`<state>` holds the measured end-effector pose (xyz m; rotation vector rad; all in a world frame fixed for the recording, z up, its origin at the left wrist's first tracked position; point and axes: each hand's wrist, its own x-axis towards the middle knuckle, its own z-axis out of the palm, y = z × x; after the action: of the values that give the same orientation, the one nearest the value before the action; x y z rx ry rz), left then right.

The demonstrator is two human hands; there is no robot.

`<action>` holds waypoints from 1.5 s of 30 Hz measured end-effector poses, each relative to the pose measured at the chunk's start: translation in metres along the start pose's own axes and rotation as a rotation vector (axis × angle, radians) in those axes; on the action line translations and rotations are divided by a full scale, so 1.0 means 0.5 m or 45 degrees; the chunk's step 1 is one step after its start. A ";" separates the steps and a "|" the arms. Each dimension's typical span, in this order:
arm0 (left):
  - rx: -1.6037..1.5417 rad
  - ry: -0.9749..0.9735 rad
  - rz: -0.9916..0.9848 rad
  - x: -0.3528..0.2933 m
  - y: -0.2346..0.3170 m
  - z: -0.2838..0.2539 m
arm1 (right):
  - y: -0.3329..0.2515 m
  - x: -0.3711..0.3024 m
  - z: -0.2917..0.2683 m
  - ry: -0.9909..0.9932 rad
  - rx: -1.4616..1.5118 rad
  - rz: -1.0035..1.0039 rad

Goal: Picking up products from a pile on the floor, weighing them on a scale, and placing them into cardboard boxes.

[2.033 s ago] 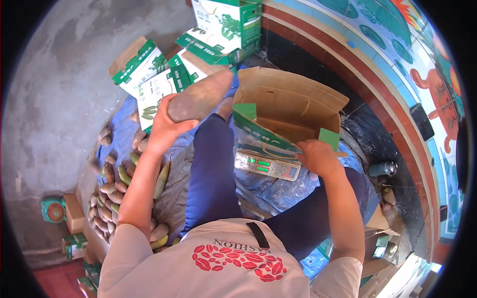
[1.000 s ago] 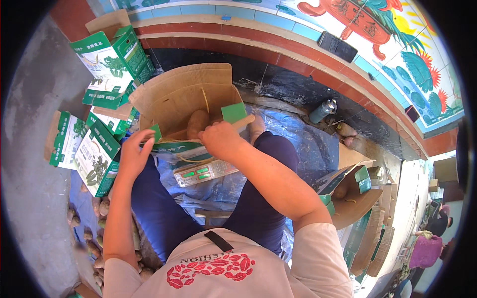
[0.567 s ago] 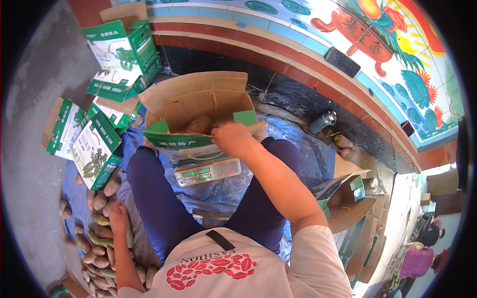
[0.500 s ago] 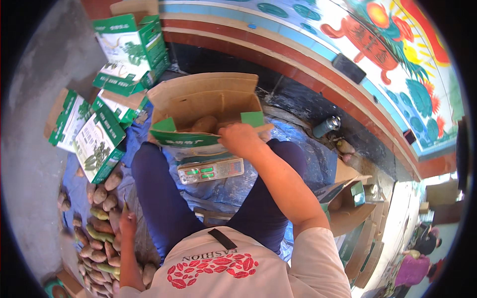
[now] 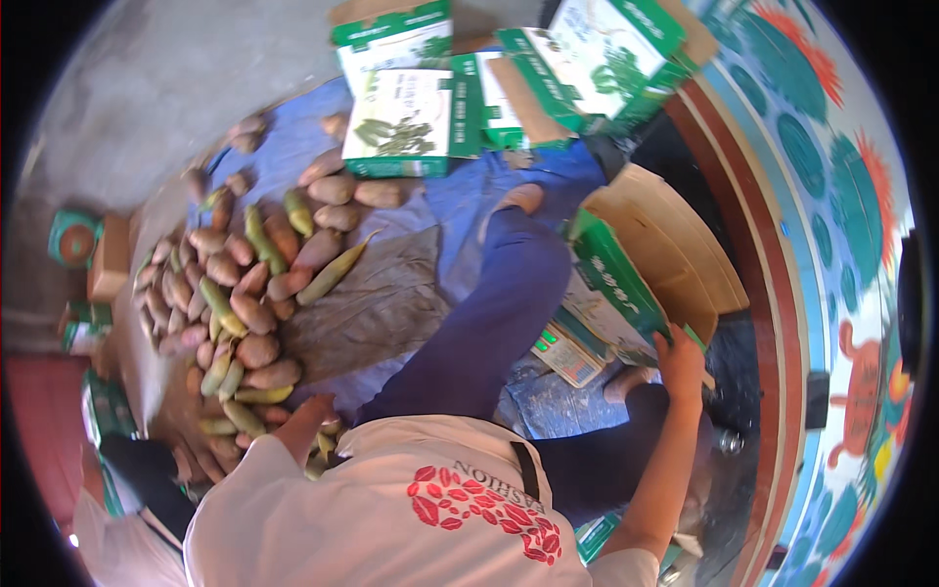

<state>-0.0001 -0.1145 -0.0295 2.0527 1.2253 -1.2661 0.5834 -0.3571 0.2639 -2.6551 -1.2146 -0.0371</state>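
My right hand (image 5: pixel 682 360) grips the near edge of an open green-and-white cardboard box (image 5: pixel 626 289). The box stands tilted in view by the wall, its brown flap (image 5: pixel 675 235) raised; what lies inside is hidden. Just in front of it is a digital scale (image 5: pixel 567 354) with lit green figures. My left hand (image 5: pixel 313 411) is low beside the pile, close to the tubers; its fingers are blurred and partly hidden. The pile holds many reddish-brown tubers (image 5: pixel 252 313), like sweet potatoes, mixed with long green vegetables (image 5: pixel 262 240).
More green-and-white boxes (image 5: pixel 401 122) lie at the far side, some open. A blue sheet (image 5: pixel 401 220) and a dark cloth (image 5: pixel 367 293) cover the floor. A painted wall (image 5: pixel 851 196) runs along the right. Another person (image 5: pixel 137 519) is at the lower left, near a green round scale (image 5: pixel 74 238).
My view has swung left toward the pile, so the box now appears farther right. My right hand has stayed at the box edge; my left hand remains by the tubers.
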 end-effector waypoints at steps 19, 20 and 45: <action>0.064 -0.342 0.309 0.111 0.095 0.307 | 0.019 -0.003 0.015 -0.032 -0.002 0.085; 0.063 -0.348 0.310 0.102 0.093 0.297 | 0.027 -0.004 0.013 -0.039 -0.005 0.079; -0.171 -0.004 -0.060 -0.080 0.101 -0.160 | 0.008 -0.005 -0.004 -0.131 -0.064 0.128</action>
<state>0.0741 -0.1006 0.0401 1.9369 1.3273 -1.1740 0.5846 -0.3620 0.2646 -2.7889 -1.1224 0.0880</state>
